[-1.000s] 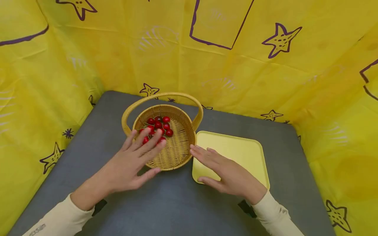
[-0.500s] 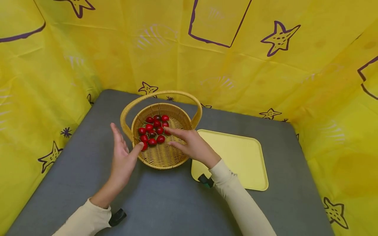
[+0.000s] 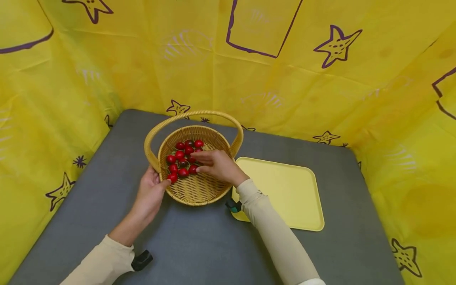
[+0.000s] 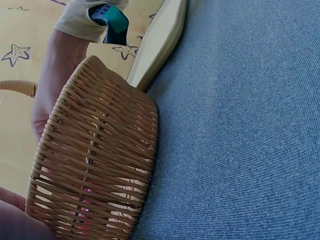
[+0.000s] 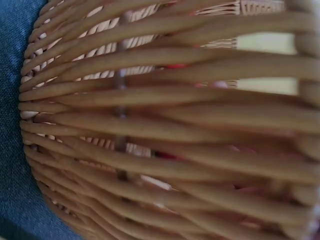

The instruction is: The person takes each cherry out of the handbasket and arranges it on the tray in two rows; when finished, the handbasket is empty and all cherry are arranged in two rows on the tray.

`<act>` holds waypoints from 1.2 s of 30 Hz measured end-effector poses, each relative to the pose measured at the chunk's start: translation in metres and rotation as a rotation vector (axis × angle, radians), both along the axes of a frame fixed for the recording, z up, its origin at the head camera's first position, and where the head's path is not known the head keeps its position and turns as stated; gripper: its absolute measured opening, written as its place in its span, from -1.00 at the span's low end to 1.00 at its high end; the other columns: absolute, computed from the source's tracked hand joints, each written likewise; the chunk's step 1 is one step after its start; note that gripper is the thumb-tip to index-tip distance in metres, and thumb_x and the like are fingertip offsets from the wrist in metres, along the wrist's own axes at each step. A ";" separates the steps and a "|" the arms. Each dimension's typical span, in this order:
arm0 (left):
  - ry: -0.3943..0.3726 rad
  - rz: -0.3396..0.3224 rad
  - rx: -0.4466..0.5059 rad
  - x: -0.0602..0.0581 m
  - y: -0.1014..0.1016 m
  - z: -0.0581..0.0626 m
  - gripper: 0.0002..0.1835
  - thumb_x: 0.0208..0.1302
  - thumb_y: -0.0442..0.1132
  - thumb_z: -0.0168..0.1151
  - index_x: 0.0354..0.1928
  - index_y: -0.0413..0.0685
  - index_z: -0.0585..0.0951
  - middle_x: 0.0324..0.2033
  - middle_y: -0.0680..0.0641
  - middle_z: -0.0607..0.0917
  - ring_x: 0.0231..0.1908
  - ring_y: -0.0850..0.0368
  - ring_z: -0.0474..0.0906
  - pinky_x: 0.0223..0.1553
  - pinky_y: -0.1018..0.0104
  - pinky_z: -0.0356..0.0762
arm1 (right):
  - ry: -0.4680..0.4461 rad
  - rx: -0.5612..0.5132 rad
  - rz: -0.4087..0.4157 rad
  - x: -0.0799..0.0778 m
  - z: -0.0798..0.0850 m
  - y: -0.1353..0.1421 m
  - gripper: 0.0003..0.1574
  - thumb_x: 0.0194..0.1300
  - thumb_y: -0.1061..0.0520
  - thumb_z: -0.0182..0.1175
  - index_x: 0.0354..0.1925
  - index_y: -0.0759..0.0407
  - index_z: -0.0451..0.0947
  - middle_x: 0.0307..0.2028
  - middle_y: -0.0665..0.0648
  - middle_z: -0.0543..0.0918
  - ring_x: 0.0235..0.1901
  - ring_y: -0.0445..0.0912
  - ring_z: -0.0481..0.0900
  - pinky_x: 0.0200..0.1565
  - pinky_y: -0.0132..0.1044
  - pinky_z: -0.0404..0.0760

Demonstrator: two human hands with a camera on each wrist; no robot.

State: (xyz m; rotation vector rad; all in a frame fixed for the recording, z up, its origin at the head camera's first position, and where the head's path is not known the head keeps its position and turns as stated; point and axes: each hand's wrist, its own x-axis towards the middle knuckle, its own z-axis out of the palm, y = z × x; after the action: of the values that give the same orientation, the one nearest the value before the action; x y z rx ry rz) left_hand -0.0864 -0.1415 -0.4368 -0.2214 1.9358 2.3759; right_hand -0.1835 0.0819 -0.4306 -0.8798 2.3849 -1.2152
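A round wicker basket (image 3: 199, 196) with a tall arched handle stands on the grey surface, and several red cherries (image 3: 179, 155) lie in its left half. My left hand (image 3: 149, 194) holds the basket's left rim, thumb over the edge near the lowest cherry, fingers partly hidden outside. My right hand (image 3: 219, 166) reaches in over the right rim; its fingertips are at the cherries, with thumb and fingers apart. The woven wall (image 4: 95, 140) covers much of the left wrist view, where the right hand (image 4: 41, 117) shows behind. Only blurred weave (image 5: 165, 110) fills the right wrist view.
A pale yellow rectangular tray (image 3: 292, 194) lies right of the basket, partly under my right sleeve. Yellow cloth (image 3: 213, 79) with starfish drawings hangs around the back and sides of the grey tabletop (image 3: 199, 245).
Both hands were spread over the basket's front and tray. My left hand swung to the left rim and took hold of it; my right hand moved left into the basket, to the cherries.
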 end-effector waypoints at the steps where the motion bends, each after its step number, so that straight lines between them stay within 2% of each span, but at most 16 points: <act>1: -0.003 -0.003 0.004 0.000 0.000 0.000 -0.16 0.40 -0.70 -0.15 0.67 -0.28 -0.09 0.61 -0.26 0.11 0.62 -0.01 -0.02 0.61 0.14 -0.01 | -0.003 0.003 0.000 -0.001 -0.001 -0.001 -0.37 0.41 0.24 0.38 0.40 0.22 0.56 0.32 0.13 0.65 0.29 -0.07 0.63 0.28 -0.35 0.57; 10: -0.003 -0.004 0.021 0.000 -0.001 -0.002 -0.13 0.38 -0.71 -0.16 0.68 -0.26 -0.14 0.64 -0.25 0.06 0.63 0.01 -0.08 0.62 0.15 -0.08 | -0.029 0.044 0.000 -0.005 -0.010 -0.008 -0.49 0.39 0.23 0.41 0.29 0.19 0.67 0.20 0.11 0.74 0.20 -0.12 0.70 0.20 -0.42 0.60; 20: -0.003 -0.012 0.022 -0.001 -0.002 -0.002 -0.13 0.41 -0.69 -0.15 0.68 -0.25 -0.15 0.64 -0.23 0.05 0.64 0.03 -0.09 0.63 0.13 -0.09 | 0.001 0.149 0.001 -0.006 -0.011 -0.011 -0.54 0.38 0.16 0.44 0.22 0.15 0.72 0.13 0.06 0.78 0.17 -0.17 0.71 0.20 -0.39 0.60; 28: -0.006 -0.014 0.020 0.001 -0.002 -0.002 -0.13 0.41 -0.68 -0.14 0.69 -0.23 -0.15 0.65 -0.22 0.03 0.64 0.03 -0.11 0.63 0.15 -0.11 | 0.051 0.177 -0.012 -0.003 -0.011 -0.011 -0.57 0.38 0.10 0.45 0.18 0.14 0.75 0.08 0.05 0.81 0.11 -0.20 0.73 0.16 -0.41 0.62; 32: -0.014 -0.021 0.007 0.002 -0.002 -0.003 -0.12 0.42 -0.67 -0.13 0.69 -0.21 -0.15 0.65 -0.21 0.02 0.64 0.01 -0.11 0.63 0.10 -0.10 | 0.107 0.198 -0.023 0.001 -0.002 -0.007 -0.60 0.41 0.07 0.43 0.17 0.11 0.76 0.03 0.02 0.82 0.03 -0.22 0.75 0.10 -0.40 0.66; 36: -0.012 -0.020 0.005 0.002 -0.003 -0.002 -0.13 0.42 -0.66 -0.14 0.69 -0.21 -0.16 0.65 -0.20 0.03 0.64 0.03 -0.10 0.63 0.10 -0.09 | 0.194 0.205 -0.055 0.008 0.014 -0.001 -0.63 0.42 0.05 0.42 0.16 0.06 0.78 0.00 -0.02 0.82 -0.02 -0.23 0.75 0.05 -0.34 0.69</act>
State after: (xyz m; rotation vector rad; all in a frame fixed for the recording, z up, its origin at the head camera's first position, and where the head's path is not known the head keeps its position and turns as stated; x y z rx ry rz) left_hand -0.0848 -0.1449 -0.4391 -0.2143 1.9174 2.3614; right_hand -0.1753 0.0809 -0.4170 -0.9077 2.6451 -0.9191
